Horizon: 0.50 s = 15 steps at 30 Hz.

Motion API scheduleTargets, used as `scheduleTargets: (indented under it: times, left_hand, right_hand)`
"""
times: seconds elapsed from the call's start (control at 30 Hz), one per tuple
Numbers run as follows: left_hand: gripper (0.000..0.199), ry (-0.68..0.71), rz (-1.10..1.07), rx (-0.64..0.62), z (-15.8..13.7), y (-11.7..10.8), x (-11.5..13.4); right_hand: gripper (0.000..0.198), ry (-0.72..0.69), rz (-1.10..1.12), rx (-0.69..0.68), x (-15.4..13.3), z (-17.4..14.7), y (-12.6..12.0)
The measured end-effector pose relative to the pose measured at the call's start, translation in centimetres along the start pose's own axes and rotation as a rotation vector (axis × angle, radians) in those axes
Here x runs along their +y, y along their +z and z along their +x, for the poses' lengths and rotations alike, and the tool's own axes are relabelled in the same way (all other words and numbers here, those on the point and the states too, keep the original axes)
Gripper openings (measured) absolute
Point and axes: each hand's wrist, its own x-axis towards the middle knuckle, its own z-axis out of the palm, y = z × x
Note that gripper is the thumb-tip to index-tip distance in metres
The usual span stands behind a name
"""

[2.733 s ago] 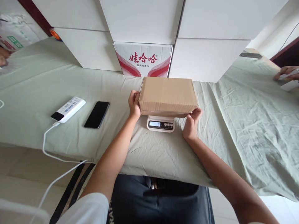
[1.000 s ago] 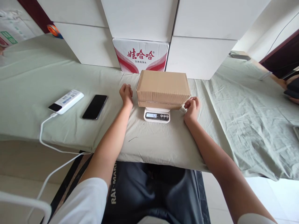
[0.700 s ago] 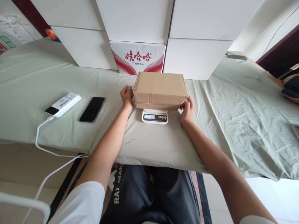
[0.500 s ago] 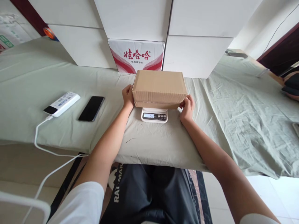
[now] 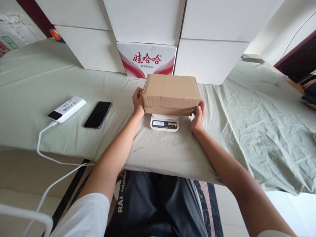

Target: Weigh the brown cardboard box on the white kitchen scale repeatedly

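Observation:
A brown cardboard box [image 5: 172, 90] lies over a small white digital kitchen scale [image 5: 164, 127]; the scale's platform is mostly hidden beneath it. Digits that look like 52 show on the scale's display. My left hand [image 5: 138, 101] grips the box's left end, its fingertips partly hidden behind the cardboard. At the lower right corner, my right hand [image 5: 198, 117] holds the other end, thumb toward me and fingers along the side. Whether the box rests fully on the scale or is slightly lifted, I cannot tell.
White boxes [image 5: 212, 61] stack up behind, with a red-and-white printed carton [image 5: 147, 61] among them. To the left lie a black smartphone [image 5: 98, 114] and a white power bank [image 5: 67, 109] with a white cable [image 5: 39, 144]. Green cloth [image 5: 247, 131] covers the table. Part of another person [image 5: 309, 93] shows far right.
My fingers have shifted from being curled at the box's ends to a fuller grip on its sides. The view has moved slightly; the display reads about the same.

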Motion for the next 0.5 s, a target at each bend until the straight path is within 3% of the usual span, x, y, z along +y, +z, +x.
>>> scheduleTargets:
  times: [0.2, 0.33, 0.5]
  left_hand:
    - [0.052, 0.137, 0.021, -0.013, -0.3, 0.5, 0.7]
    - [0.051, 0.122, 0.081, -0.085, -0.1, 0.1, 0.4]
    - [0.081, 0.068, 0.192, -0.243, 1.0, -0.9, -3.5]
  right_hand:
    - [0.045, -0.163, -0.166, 0.007, -0.3, -0.1, -0.3]
    - [0.055, -0.061, -0.088, -0.081, -0.5, 1.4, 0.1]
    - [0.064, -0.010, -0.028, -0.225, 0.8, 5.1, 1.7]
